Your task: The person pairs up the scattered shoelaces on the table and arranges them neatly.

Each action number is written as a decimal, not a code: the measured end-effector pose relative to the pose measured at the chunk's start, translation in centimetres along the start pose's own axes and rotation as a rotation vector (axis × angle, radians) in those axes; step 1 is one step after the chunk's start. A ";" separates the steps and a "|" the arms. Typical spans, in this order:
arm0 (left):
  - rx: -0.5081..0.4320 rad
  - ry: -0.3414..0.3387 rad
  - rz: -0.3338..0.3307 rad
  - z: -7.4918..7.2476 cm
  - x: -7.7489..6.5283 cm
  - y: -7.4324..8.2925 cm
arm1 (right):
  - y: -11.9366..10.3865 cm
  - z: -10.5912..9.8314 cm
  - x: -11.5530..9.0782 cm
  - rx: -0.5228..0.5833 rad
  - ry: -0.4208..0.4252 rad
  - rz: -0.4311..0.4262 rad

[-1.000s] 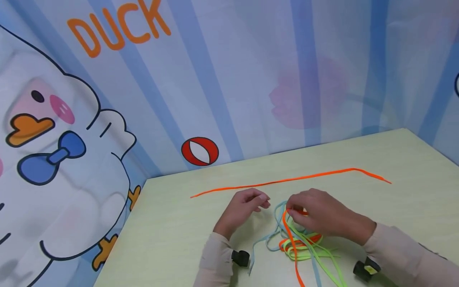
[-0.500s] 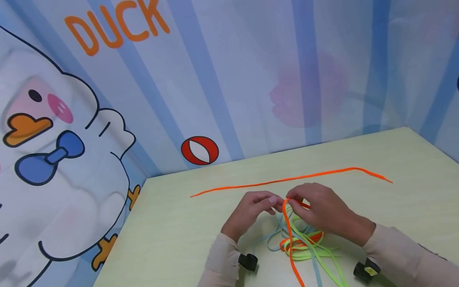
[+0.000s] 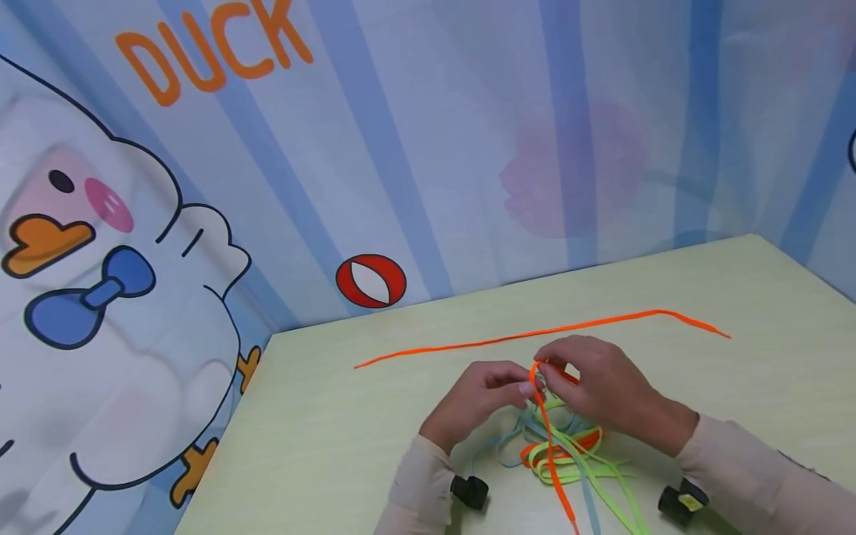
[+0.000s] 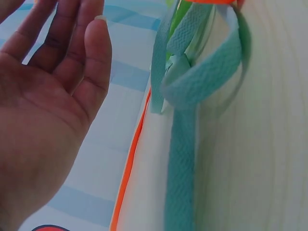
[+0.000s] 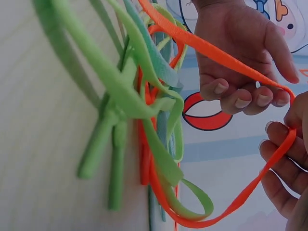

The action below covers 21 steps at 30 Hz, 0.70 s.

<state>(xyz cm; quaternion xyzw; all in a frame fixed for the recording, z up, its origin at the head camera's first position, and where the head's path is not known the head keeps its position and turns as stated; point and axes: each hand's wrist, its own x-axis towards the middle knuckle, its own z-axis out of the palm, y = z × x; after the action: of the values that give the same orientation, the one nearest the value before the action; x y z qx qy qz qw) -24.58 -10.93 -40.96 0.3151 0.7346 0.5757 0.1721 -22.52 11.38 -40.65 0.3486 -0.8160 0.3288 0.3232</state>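
My right hand (image 3: 598,383) pinches an orange shoelace (image 3: 551,453) between thumb and fingertips, above a loose pile of laces. One length of that lace hangs from the pinch toward the near edge, and another loops back to the pile, as the right wrist view shows. My left hand (image 3: 478,397) is close beside it, its fingertips at the hanging lace; whether they touch it I cannot tell. In the left wrist view the left palm and loosely extended fingers (image 4: 94,57) show. Under both hands lie tangled lime-green laces (image 3: 568,472) and pale blue laces (image 4: 180,159).
A second orange shoelace (image 3: 495,341) lies stretched out across the table (image 3: 321,416), behind the hands. At the table's back and left stands a blue striped backdrop (image 3: 455,148) with a printed duck. Black wrist cameras (image 3: 470,492) sit at both sleeves.
My left hand has moved right and in, up to the orange lace by the right hand. The right hand has risen slightly, still pinching the lace, and the hanging end has shifted.
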 end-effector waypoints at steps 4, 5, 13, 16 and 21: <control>-0.059 0.005 0.023 0.1 0.1 0.0 | 0.2 -0.3 0.3 0.011 0.008 0.002; -0.074 0.012 0.027 0.1 0.1 -0.1 | 0.3 -0.4 0.4 0.016 0.012 0.004; -0.101 0.104 0.045 -0.3 0.2 -0.3 | 0.4 -1.3 0.5 0.016 0.019 0.082; -0.101 0.128 0.036 -0.5 0.2 -0.3 | 0.5 -1.7 0.5 0.026 0.008 0.127; -0.131 0.158 0.014 -1.0 0.2 -0.4 | 0.7 -2.1 0.6 0.028 0.004 0.161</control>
<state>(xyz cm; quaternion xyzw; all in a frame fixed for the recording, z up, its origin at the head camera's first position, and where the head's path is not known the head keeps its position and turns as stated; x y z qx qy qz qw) -25.41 -11.59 -41.02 0.2617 0.7046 0.6466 0.1299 -22.74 13.10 -39.23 0.2856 -0.8361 0.3658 0.2925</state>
